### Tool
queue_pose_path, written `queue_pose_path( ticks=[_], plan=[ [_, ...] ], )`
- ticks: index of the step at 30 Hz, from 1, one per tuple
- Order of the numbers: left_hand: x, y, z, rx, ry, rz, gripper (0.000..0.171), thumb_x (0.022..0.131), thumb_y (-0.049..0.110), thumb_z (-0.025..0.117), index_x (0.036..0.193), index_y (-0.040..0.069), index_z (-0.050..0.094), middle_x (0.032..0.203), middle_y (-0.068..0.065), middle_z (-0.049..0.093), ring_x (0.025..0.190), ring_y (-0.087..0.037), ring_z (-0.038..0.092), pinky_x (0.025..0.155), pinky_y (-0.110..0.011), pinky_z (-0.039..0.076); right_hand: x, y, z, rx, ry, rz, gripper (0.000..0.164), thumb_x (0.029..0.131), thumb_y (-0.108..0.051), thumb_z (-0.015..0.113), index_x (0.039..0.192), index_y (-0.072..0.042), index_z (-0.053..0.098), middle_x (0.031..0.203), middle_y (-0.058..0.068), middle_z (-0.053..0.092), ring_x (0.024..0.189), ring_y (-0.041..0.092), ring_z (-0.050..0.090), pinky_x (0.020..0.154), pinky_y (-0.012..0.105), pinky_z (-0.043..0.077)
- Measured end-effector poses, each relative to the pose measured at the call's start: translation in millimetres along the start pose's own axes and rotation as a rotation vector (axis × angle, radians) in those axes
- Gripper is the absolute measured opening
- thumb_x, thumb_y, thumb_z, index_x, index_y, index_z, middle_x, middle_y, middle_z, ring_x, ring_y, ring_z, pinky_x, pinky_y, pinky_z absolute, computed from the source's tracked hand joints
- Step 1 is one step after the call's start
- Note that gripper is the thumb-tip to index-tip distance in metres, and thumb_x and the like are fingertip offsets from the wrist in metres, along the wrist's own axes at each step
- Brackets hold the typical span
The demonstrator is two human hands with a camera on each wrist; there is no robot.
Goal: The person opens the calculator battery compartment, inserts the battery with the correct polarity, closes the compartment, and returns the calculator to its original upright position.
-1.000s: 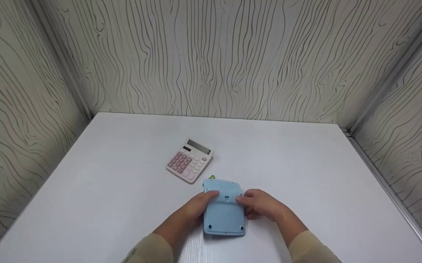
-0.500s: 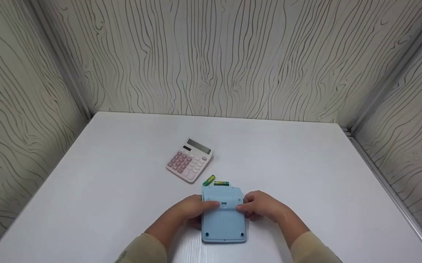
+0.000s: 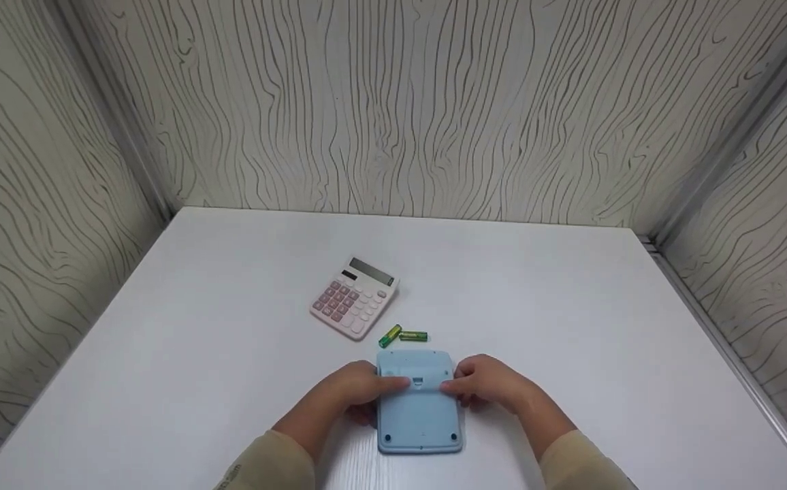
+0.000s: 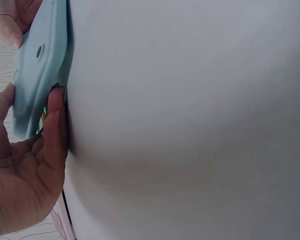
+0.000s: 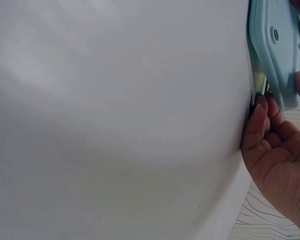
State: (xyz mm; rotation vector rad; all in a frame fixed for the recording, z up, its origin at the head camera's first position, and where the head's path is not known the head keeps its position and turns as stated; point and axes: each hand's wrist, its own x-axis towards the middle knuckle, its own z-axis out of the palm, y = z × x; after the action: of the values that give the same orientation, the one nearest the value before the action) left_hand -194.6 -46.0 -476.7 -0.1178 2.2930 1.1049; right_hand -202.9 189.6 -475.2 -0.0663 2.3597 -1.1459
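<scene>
A light blue calculator [image 3: 421, 418] is held back side up close over the white table, showing dark round feet and a small latch on its back. My left hand [image 3: 359, 383] grips its left edge, thumb lying across the back beside the latch. On the opposite edge, my right hand [image 3: 492, 381] holds it with the thumb on top and curled fingers at the side and underneath. In both wrist views the fingertips reach under the calculator's edges. Two green-and-yellow batteries, a tilted one [image 3: 390, 336] and a level one [image 3: 414, 335], lie just beyond its far edge.
A pink calculator [image 3: 355, 298] with its keys facing up lies at an angle farther back, left of centre. The white table [image 3: 536, 292] ends at wood-grain-patterned panels [image 3: 393, 116] behind and at the sides.
Both hands have brought the blue calculator slightly toward the person and laid it flatter. The batteries behind it, mostly hidden before, have come into full view.
</scene>
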Motion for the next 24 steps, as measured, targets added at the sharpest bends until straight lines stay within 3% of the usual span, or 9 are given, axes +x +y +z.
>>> queue_pose_path(
  ticks=[10,24],
  plan=[
    [-0.1,3.0,-0.8,-0.004,0.009,-0.02,0.049,0.063,0.043,0.079,0.089,0.005,0.06,0.069,-0.008,0.065,0.059,-0.021,0.063,0.054,-0.03,0.05,1.7,-1.1,1.4,-0.024,0.026,0.027,0.036,0.073,-0.042,0.073,0.076,-0.009,0.058,0.073,0.002,0.059,0.064,0.016,0.055,0.058,0.028,0.047],
    [4.2,-0.4,0.9,-0.023,0.081,-0.031,0.056,0.058,0.043,0.082,0.091,0.004,0.058,0.071,-0.007,0.063,0.058,-0.019,0.062,0.052,-0.028,0.048,2.1,-6.3,2.3,-0.03,0.038,0.06,0.034,0.074,-0.039,0.073,0.079,-0.008,0.061,0.072,0.004,0.059,0.062,0.016,0.055,0.058,0.029,0.049]
  ],
)
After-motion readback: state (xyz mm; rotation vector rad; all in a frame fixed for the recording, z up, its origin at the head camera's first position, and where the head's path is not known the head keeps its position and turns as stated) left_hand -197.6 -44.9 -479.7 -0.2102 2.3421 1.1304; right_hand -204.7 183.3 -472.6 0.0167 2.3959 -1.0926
